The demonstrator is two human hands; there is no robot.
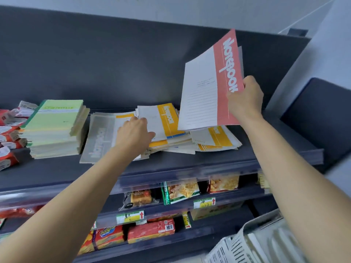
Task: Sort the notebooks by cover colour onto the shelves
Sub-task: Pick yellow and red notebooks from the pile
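Seen from the head, the dark top shelf (57,173) carried a squared stack of green notebooks (55,126), a flat grey notebook (98,137) and a loose, fanned pile of yellow notebooks (169,120). The left hand (133,133) rested on that pile, fingers loosely bent. The right hand (245,99) pinched the thin red notebook (226,73) by its edge above the pile, near upright, long axis pointing up and away.

Your right hand (245,97) grips a red notebook (210,82) raised above the top shelf (171,164); your left hand (135,133) rests on yellow notebooks (167,122).
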